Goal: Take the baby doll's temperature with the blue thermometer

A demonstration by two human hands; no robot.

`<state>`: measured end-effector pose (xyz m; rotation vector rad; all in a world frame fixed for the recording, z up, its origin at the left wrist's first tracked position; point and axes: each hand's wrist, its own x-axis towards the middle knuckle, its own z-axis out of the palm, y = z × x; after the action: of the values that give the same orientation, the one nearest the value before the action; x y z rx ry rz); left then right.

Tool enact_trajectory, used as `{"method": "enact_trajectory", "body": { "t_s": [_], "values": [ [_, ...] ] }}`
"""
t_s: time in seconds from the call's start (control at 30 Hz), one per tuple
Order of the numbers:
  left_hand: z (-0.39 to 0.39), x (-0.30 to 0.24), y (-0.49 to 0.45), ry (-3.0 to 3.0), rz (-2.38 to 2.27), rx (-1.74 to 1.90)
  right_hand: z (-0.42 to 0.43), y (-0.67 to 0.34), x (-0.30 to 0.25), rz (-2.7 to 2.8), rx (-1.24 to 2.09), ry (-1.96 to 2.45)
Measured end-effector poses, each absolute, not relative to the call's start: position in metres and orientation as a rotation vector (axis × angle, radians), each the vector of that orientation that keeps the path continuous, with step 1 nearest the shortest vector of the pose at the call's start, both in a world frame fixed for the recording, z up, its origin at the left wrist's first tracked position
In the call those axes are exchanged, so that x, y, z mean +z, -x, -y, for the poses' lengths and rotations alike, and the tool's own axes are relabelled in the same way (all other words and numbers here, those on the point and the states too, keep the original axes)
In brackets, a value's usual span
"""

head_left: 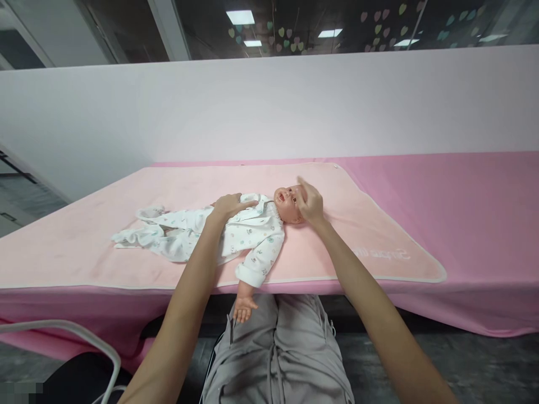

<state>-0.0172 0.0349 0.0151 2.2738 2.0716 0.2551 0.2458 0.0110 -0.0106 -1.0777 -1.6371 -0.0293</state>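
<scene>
A baby doll (252,238) in a white printed outfit lies on its back on a pale pink mat (168,182), its head toward the right. One of its arms hangs past the table's front edge. My left hand (229,206) rests on the doll's torso with the fingers stretched out over the jacket. At the head, my right hand (310,203) lies against the top and side of it, fingers apart and slightly blurred. White printed trousers (177,235) spread to the left; whether the doll's legs fill them I cannot tell.
A darker pink cloth (475,213) covers the table under the mat and hangs over its front edge. Behind stands a low white wall (295,106). At the lower left a white curved tube (84,331) rises near the table edge.
</scene>
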Motion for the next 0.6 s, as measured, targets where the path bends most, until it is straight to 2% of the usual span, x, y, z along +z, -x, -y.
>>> {"method": "enact_trajectory", "body": {
  "t_s": [0.2, 0.6],
  "values": [
    [-0.035, 0.015, 0.016, -2.268, -2.098, 0.258, -0.013, -0.245, -0.012, 1.693, -0.049, 1.039],
    [-0.038, 0.012, 0.019, -2.281, -2.109, 0.24, -0.023, -0.252, -0.02, 1.474, 0.321, 1.055]
  ]
}}
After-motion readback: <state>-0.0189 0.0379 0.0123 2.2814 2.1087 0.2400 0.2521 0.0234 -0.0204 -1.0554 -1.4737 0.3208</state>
